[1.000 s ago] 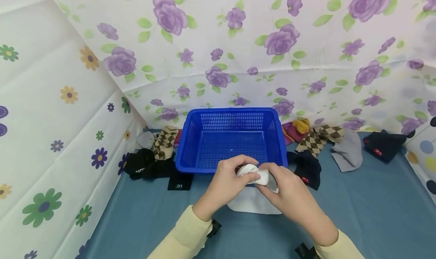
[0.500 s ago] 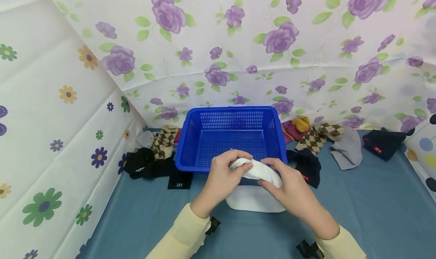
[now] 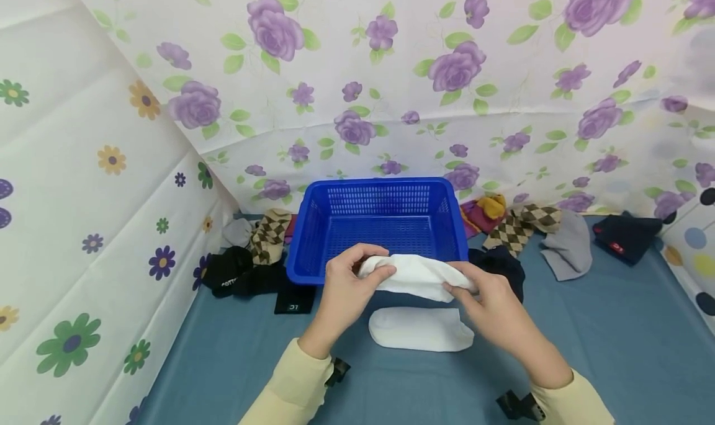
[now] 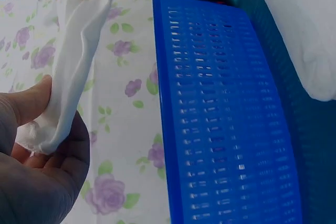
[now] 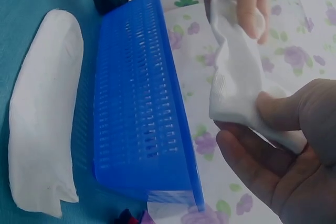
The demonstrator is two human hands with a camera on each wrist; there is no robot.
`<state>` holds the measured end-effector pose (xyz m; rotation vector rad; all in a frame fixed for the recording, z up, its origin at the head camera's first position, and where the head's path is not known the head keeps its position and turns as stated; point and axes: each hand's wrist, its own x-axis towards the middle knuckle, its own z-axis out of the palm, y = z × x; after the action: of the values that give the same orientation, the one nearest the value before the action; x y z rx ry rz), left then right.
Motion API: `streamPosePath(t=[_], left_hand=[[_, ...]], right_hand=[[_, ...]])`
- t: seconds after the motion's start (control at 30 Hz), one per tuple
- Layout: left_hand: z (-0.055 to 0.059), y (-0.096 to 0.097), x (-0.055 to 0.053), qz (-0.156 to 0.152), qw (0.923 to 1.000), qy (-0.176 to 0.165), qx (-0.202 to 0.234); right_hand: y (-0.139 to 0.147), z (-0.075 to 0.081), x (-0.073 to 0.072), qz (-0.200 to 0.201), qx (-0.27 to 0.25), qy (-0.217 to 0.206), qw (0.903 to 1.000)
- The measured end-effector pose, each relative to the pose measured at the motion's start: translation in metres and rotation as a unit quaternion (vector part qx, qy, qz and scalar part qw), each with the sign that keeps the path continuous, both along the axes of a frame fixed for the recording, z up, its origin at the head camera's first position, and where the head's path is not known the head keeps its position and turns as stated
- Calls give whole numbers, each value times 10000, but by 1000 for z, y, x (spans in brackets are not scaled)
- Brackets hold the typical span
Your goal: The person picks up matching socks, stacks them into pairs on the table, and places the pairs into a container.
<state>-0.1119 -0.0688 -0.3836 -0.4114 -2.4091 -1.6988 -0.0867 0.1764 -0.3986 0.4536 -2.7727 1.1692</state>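
A white sock (image 3: 416, 277) is stretched sideways between both hands, in front of the blue basket's near rim. My left hand (image 3: 350, 285) pinches one end, thumb on the near side and fingers behind. The other end is gripped by my right hand (image 3: 494, 298) between thumb and fingers. In the right wrist view the sock (image 5: 239, 72) hangs in soft folds, its fabric partly tucked in my right palm. A second white sock (image 3: 419, 329) lies flat on the blue cloth just below the hands.
A blue plastic basket (image 3: 296, 242) stands behind the hands. Left of it lie a checkered sock (image 3: 272, 232) and black socks (image 3: 231, 267). To its right are a maroon and yellow sock (image 3: 485, 213), another checkered sock (image 3: 511, 231), a grey sock (image 3: 568, 248) and a navy one (image 3: 625, 236).
The bunched white sock has been drawn out lengthwise as my hands moved apart. The flat sock below now shows more fully.
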Motion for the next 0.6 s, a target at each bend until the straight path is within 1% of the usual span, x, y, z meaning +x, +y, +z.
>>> streamPosePath(t=[0.07, 0.13, 0.3, 0.43, 0.6], left_hand=[[-7, -3, -3, 22, 10000, 28, 13], [-11, -6, -5, 36, 10000, 49, 19], [-14, -11, -6, 116, 9999, 17, -122], [-13, -14, -8, 70, 9997, -38, -221], [-15, -18, -9, 53, 9988, -239, -421]], right_hand=[[3, -1, 0, -11, -146, -80, 9999], [5, -1, -1, -42, -278, -186, 9994], [9, -1, -2, -175, -626, -434, 9969], [13, -1, -5, -304, -654, -344, 9968], [16, -2, -6, -408, -527, -179, 9976]])
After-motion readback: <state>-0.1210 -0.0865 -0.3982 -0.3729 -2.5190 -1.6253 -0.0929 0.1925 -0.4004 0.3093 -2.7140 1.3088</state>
